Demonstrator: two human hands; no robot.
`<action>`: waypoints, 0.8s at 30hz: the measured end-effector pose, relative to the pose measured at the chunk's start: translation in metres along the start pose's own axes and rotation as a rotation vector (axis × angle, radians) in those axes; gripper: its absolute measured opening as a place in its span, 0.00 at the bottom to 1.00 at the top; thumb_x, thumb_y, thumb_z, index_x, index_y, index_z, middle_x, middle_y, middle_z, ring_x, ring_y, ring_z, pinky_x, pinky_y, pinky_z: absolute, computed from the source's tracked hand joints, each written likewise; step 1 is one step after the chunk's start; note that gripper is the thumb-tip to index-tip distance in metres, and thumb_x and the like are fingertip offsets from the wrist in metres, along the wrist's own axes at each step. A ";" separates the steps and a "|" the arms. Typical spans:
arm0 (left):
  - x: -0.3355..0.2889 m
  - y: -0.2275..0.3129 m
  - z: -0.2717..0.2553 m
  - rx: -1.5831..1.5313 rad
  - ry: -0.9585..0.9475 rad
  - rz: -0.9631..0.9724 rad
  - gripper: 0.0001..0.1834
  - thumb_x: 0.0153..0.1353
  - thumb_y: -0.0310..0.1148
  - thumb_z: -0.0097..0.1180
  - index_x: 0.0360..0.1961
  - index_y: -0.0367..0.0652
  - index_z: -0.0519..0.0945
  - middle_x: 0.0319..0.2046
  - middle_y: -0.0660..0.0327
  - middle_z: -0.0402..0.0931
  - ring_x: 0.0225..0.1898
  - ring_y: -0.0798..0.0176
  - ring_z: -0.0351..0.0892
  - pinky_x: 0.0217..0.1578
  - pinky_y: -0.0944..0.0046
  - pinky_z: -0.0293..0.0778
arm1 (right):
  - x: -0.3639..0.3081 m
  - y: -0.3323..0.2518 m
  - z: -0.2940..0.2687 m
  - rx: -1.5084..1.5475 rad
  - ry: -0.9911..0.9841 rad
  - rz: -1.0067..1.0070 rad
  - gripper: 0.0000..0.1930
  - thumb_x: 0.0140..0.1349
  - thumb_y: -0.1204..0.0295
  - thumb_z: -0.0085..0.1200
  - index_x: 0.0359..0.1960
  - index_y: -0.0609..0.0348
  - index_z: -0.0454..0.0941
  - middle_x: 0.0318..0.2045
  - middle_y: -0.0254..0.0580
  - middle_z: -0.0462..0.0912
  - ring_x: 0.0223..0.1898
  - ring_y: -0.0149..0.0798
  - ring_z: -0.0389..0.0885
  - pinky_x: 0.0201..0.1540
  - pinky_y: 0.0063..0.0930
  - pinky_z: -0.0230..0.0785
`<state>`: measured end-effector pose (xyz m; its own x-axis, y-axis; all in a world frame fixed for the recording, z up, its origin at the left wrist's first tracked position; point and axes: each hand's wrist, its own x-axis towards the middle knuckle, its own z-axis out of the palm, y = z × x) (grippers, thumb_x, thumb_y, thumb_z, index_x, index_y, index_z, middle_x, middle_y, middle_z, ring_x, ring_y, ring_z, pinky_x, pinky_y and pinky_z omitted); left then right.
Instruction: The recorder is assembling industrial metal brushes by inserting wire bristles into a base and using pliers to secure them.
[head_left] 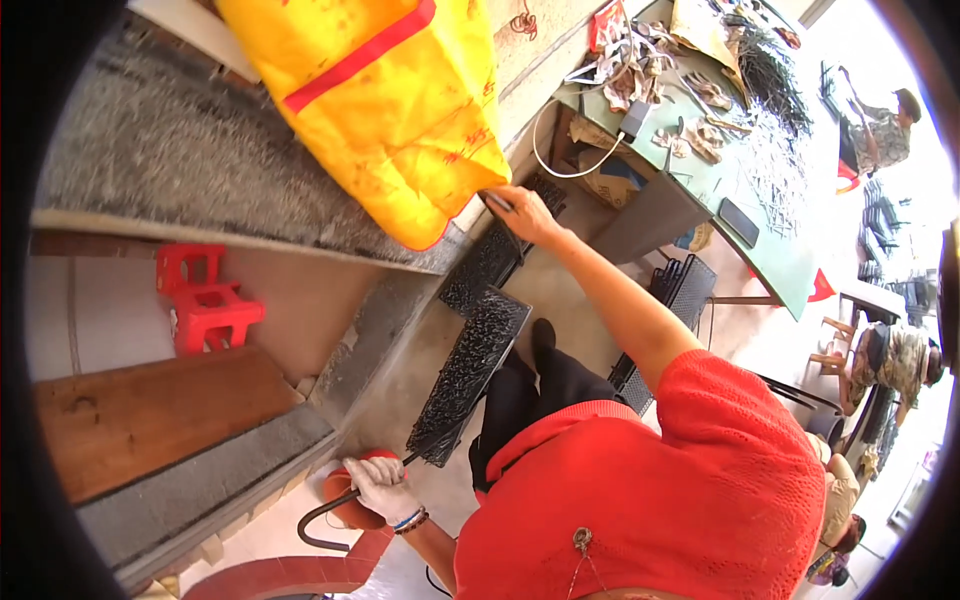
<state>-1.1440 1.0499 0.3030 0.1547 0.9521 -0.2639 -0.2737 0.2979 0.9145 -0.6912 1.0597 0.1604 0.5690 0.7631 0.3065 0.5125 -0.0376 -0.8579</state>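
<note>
My left hand (pixel 382 490), in a whitish glove, is closed around a dark metal rod with a hooked end (pixel 312 525). Bracelets circle that wrist. Bare and stretched forward, my right hand (pixel 528 215) is closed at the lower corner of a yellow cloth (pixel 400 130). A short dark, slim piece shows at its fingers, too small to name. The cloth has a red stripe and hangs over a rough grey ledge (pixel 200 150). Below my right hand and in front of my legs, black trays (pixel 465 375) hold many small black pieces.
Red plastic stools (pixel 215 310) and a wooden board (pixel 170 420) lie to the left. On the right, a green table (pixel 770 250) carries a phone (pixel 738 222), a white cable (pixel 575 172), used gloves and thin metal pieces. Several people work farther right.
</note>
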 end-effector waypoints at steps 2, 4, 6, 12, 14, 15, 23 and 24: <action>0.015 0.001 0.008 -0.065 -0.051 -0.017 0.29 0.72 0.48 0.36 0.12 0.54 0.53 0.07 0.69 0.47 0.09 0.71 0.42 0.14 0.68 0.45 | -0.006 0.016 -0.004 -0.007 -0.082 -0.056 0.10 0.63 0.70 0.52 0.43 0.61 0.76 0.37 0.51 0.81 0.40 0.51 0.81 0.41 0.37 0.72; 0.031 0.001 0.027 -0.065 -0.030 -0.034 0.29 0.72 0.48 0.36 0.12 0.54 0.53 0.07 0.69 0.47 0.09 0.71 0.42 0.14 0.68 0.45 | -0.020 0.028 -0.008 0.070 -0.215 0.052 0.10 0.62 0.72 0.52 0.43 0.61 0.72 0.35 0.48 0.81 0.39 0.50 0.81 0.40 0.37 0.72; 0.046 0.004 0.036 -0.058 -0.030 -0.043 0.29 0.72 0.48 0.34 0.12 0.54 0.53 0.07 0.69 0.48 0.10 0.71 0.42 0.15 0.68 0.46 | -0.031 0.017 -0.010 0.084 -0.301 0.085 0.10 0.59 0.74 0.52 0.41 0.59 0.68 0.32 0.43 0.80 0.36 0.48 0.81 0.39 0.36 0.72; 0.084 0.012 0.072 -0.122 -0.005 -0.078 0.28 0.72 0.47 0.35 0.12 0.54 0.52 0.08 0.70 0.46 0.10 0.71 0.41 0.14 0.69 0.44 | -0.039 0.007 -0.012 0.064 -0.232 0.019 0.10 0.62 0.70 0.52 0.43 0.58 0.73 0.38 0.46 0.77 0.46 0.48 0.75 0.50 0.38 0.66; 0.095 0.014 0.085 -0.120 0.000 -0.075 0.28 0.72 0.46 0.37 0.12 0.54 0.52 0.08 0.70 0.44 0.10 0.71 0.39 0.14 0.69 0.44 | -0.041 0.002 -0.011 0.058 -0.206 0.038 0.10 0.62 0.69 0.53 0.42 0.59 0.73 0.38 0.46 0.77 0.45 0.49 0.75 0.49 0.38 0.67; 0.098 0.016 0.094 -0.100 0.002 -0.091 0.28 0.72 0.46 0.37 0.12 0.53 0.52 0.09 0.70 0.45 0.11 0.72 0.41 0.15 0.69 0.45 | -0.042 0.001 -0.011 0.045 -0.178 0.048 0.10 0.62 0.69 0.54 0.41 0.60 0.74 0.38 0.46 0.77 0.44 0.49 0.75 0.49 0.39 0.67; 0.139 0.000 0.152 -0.060 -0.095 -0.183 0.27 0.73 0.45 0.36 0.13 0.52 0.55 0.09 0.69 0.48 0.12 0.72 0.45 0.16 0.68 0.47 | -0.065 0.001 -0.034 0.112 -0.321 0.151 0.07 0.62 0.71 0.51 0.41 0.55 0.73 0.38 0.40 0.77 0.45 0.46 0.74 0.52 0.38 0.64; 0.142 -0.003 0.160 -0.047 -0.135 -0.202 0.27 0.73 0.45 0.36 0.13 0.52 0.55 0.09 0.69 0.49 0.12 0.72 0.46 0.16 0.68 0.47 | -0.071 0.009 -0.034 0.154 -0.313 0.161 0.08 0.62 0.71 0.52 0.41 0.55 0.73 0.39 0.39 0.77 0.46 0.46 0.73 0.53 0.39 0.64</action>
<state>-0.9690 1.1732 0.3117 0.3354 0.8560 -0.3934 -0.2679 0.4870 0.8313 -0.7048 0.9837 0.1446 0.3983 0.9163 0.0424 0.3162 -0.0938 -0.9440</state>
